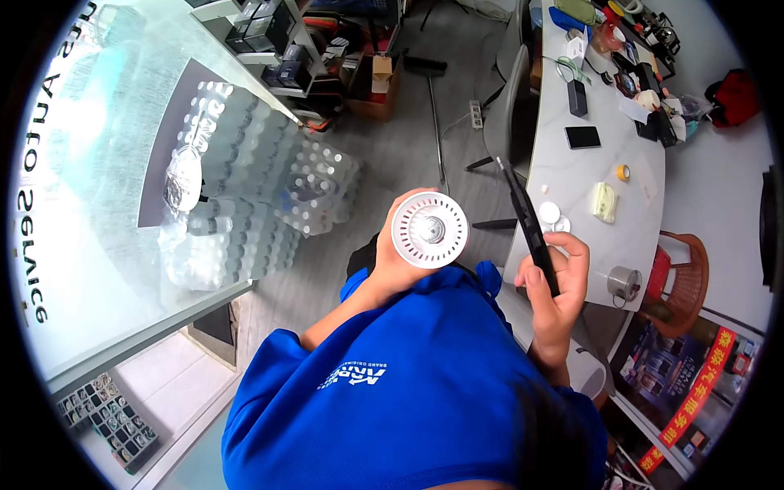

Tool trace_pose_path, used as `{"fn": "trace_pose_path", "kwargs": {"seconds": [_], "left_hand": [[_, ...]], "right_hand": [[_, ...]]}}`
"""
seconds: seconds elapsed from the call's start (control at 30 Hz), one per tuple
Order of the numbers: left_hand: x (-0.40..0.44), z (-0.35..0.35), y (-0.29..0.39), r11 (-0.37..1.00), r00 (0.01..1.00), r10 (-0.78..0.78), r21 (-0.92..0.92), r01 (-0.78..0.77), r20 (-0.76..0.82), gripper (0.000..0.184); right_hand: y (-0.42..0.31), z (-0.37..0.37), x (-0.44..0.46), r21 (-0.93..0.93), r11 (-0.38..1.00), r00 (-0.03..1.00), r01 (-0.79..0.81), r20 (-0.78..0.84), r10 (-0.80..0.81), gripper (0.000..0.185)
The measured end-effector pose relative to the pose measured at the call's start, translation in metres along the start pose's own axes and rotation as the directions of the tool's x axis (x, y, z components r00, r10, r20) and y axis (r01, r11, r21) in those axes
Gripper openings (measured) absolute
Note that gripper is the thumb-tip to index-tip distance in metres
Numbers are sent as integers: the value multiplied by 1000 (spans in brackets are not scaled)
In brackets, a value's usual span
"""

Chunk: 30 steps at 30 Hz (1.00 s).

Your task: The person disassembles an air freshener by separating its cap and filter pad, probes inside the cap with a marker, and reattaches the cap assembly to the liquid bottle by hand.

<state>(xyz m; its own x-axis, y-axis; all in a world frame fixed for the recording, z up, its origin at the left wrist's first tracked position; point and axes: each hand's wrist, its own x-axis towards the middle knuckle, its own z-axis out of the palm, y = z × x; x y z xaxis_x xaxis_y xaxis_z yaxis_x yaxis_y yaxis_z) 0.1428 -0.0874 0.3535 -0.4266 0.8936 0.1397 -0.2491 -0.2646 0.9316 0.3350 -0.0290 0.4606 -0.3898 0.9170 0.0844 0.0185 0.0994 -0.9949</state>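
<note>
Head view, feeding back to my remote seat, has the left grip [395, 263] wrapped around the side of a white round piece [429, 229], its slotted rim and shiny centre facing up at me, just in front of the blue shirt [441, 359]. I have the right grip [563, 300] pinching a slim black tool [527, 208] between thumb and fingers, its pale tip pointing up and away, well apart from the piece. Past that, on the bench [563, 173], two white discs [549, 212] lie near the right fingers, with a pale yellow packet [604, 202], a tape roll [623, 172] and a phone [582, 137] beyond. I judge the handling to be midway: both things are picked up, yet tool and piece do not touch, and I see no sure sign of finished work on the slotted face; what is left I cannot settle. Whether the discs belong to the piece, I can't say. Its underside and the fingers beneath are hidden from me, and the tool's near end is partly covered by the right fingers. Dark hair [543, 433] covers part of the shirt, and the far clutter is too small to sort out.
</note>
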Motion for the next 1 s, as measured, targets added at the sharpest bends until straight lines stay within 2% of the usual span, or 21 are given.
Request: {"fn": "trace_pose_path", "kwargs": {"seconds": [0.03, 0.1, 0.17, 0.27, 0.3, 0.37, 0.4, 0.47, 0.5, 0.6, 0.73, 0.83, 0.87, 0.93, 1.0], "left_hand": [[0, -2, 0, 1000, 1000, 11, 2, -11, 16, 77], [0, -5, -1, 1000, 999, 24, 2, -24, 30, 78], [-1, -9, -4, 984, 994, 69, 160, -82, 82, 80], [-1, -12, -6, 969, 995, 79, 229, -91, 59, 73], [-1, -12, -5, 970, 996, 79, 227, -89, 52, 73], [0, -11, -4, 946, 985, 168, 277, -171, 35, 68], [0, -11, -3, 946, 985, 169, 275, -170, 30, 68], [1, -12, -2, 932, 979, 199, 301, -201, 37, 67], [1, -12, -2, 933, 979, 200, 299, -201, 33, 67], [1, -11, -1, 940, 981, 193, 283, -190, 17, 67], [3, -11, 2, 888, 966, 252, 385, -252, 52, 67], [3, -13, 0, 827, 952, 293, 476, -300, 91, 68], [3, -14, -1, 789, 942, 316, 520, -329, 116, 68], [2, -14, 0, 790, 947, 305, 529, -310, 100, 69], [0, -13, 2, 791, 952, 295, 538, -292, 83, 69]], "right_hand": [[2, 0, 0, 98, 993, 998, 58, 32, -61, 40], [-3, -1, 1, 152, 987, 997, 55, 39, -62, 39], [-4, -2, 2, 231, 969, 995, 83, 41, -94, 40], [9, -8, 7, 329, 917, 973, 225, -18, -232, 42], [11, -6, 9, 327, 919, 973, 221, -11, -230, 42], [11, 2, 13, 521, 814, 965, 259, -100, -243, 47], [9, 6, 13, 520, 815, 966, 255, -95, -242, 47], [4, 12, 12, 357, 904, 972, 234, -90, -216, 53], [2, 15, 13, 250, 933, 965, 260, -36, -259, 55], [3, 26, 13, 287, 903, 945, 319, -21, -327, 42], [7, 25, 12, 285, 898, 939, 336, -25, -343, 36], [4, 24, 8, 126, 919, 927, 374, -55, -370, 35], [3, 24, 8, 125, 919, 928, 374, -52, -370, 35], [1, 23, 8, 7, 918, 918, 396, 2, -396, 34], [0, 22, 8, -26, 892, 893, 450, 21, -450, 33]]}}
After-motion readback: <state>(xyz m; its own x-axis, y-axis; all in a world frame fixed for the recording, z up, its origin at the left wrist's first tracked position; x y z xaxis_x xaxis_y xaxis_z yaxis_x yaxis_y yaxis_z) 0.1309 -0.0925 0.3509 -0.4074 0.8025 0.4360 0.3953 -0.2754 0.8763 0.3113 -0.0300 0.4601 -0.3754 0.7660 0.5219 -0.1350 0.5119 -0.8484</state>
